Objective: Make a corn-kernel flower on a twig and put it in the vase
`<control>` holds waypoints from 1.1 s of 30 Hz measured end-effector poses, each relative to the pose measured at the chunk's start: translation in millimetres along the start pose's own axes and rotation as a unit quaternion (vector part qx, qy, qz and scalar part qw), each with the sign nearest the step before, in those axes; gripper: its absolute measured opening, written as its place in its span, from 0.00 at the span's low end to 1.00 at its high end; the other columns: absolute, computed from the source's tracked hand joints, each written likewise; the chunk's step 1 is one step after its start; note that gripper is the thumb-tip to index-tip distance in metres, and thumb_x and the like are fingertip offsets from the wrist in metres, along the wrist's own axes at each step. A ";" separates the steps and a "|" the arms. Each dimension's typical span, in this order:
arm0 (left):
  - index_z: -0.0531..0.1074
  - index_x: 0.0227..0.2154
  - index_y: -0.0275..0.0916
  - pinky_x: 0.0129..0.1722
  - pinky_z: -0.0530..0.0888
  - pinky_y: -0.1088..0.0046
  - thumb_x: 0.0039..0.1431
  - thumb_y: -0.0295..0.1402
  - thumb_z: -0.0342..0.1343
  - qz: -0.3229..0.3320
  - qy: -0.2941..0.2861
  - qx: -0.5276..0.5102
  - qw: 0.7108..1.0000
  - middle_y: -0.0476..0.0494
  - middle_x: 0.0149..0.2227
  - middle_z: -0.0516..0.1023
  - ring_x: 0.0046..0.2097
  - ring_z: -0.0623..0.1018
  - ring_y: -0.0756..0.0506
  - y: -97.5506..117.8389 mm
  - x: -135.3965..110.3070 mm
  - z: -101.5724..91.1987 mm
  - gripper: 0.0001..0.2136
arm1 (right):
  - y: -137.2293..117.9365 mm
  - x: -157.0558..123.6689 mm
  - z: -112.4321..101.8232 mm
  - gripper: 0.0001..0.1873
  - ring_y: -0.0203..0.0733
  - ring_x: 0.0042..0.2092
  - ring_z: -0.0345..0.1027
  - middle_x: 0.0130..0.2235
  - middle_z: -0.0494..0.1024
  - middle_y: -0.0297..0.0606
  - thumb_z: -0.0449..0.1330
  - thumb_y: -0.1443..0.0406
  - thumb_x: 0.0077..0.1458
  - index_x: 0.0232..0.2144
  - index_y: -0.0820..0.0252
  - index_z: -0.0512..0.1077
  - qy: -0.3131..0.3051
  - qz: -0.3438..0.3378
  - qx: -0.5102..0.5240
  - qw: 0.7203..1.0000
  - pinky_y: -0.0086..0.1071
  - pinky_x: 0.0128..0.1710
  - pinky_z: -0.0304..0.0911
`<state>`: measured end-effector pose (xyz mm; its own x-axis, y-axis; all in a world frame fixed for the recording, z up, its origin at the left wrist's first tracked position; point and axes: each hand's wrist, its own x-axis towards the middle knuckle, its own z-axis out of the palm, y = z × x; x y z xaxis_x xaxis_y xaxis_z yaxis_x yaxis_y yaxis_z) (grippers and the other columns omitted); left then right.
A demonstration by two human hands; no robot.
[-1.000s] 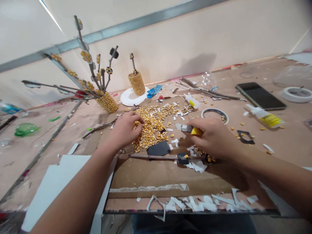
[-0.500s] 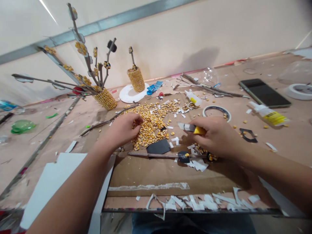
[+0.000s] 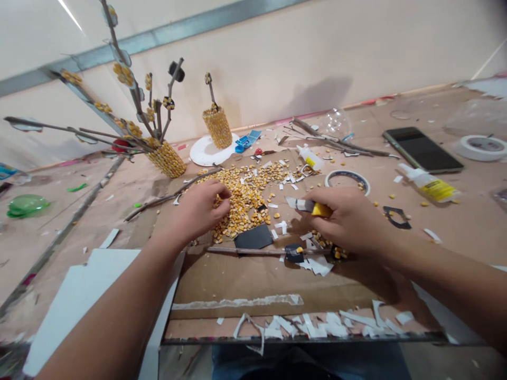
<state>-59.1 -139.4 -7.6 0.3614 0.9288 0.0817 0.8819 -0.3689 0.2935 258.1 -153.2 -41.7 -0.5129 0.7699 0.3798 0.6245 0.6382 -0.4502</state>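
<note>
My left hand (image 3: 200, 210) rests on the near left edge of a pile of yellow corn kernels (image 3: 245, 192), its fingers curled and pinched into the kernels. My right hand (image 3: 348, 219) is closed round a yellow-handled utility knife (image 3: 309, 207) whose blade points left toward the pile. Below both hands lies a thin twig (image 3: 253, 252) with a black piece and some kernels stuck on it. A black card square (image 3: 253, 237) lies beside it. All of this sits on a brown cardboard sheet (image 3: 245, 279).
Two corn-covered cups with twigs stand behind, one at the left (image 3: 168, 158) and one on a white disc (image 3: 217, 128). Glue bottles (image 3: 430, 184), a tape ring (image 3: 348, 179), a phone (image 3: 422, 149), a white tape roll (image 3: 481, 148) lie right. White paper scraps (image 3: 317, 327) line the near edge.
The view has drifted slightly; both hands keep nearly the same places. My left fingers have kept working at the kernels. The knife stays in my right hand.
</note>
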 end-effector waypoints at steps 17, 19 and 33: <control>0.78 0.34 0.41 0.36 0.72 0.72 0.67 0.30 0.55 0.012 -0.073 -0.341 0.937 0.49 0.31 0.81 0.33 0.77 0.48 87.5 -32.9 21.6 0.08 | -28.2 -7.6 9.6 0.18 0.41 0.35 0.77 0.39 0.84 0.43 0.55 0.78 0.54 0.44 0.61 0.76 0.053 -0.229 0.068 0.970 0.31 0.33 0.65; 0.79 0.35 0.41 0.37 0.73 0.71 0.67 0.30 0.56 0.008 -0.064 -0.370 0.927 0.48 0.32 0.83 0.34 0.78 0.47 88.1 -33.3 24.2 0.08 | -28.3 -7.8 9.8 0.18 0.41 0.34 0.77 0.37 0.84 0.43 0.54 0.78 0.53 0.43 0.62 0.76 0.047 -0.216 0.061 0.973 0.31 0.32 0.66; 0.82 0.34 0.34 0.26 0.72 0.80 0.54 0.40 0.74 -0.171 -0.056 -0.635 0.751 0.47 0.28 0.81 0.25 0.76 0.54 100.0 -38.5 28.9 0.14 | -27.2 -7.3 12.9 0.17 0.40 0.35 0.74 0.38 0.81 0.40 0.55 0.76 0.52 0.44 0.60 0.71 0.055 -0.179 0.081 0.979 0.29 0.33 0.62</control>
<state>24.0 -213.1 -8.9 0.2658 0.9269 -0.2650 -0.0465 0.2869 0.9568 237.3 -176.1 -42.7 -0.6104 0.4963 0.6173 0.3099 0.8669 -0.3905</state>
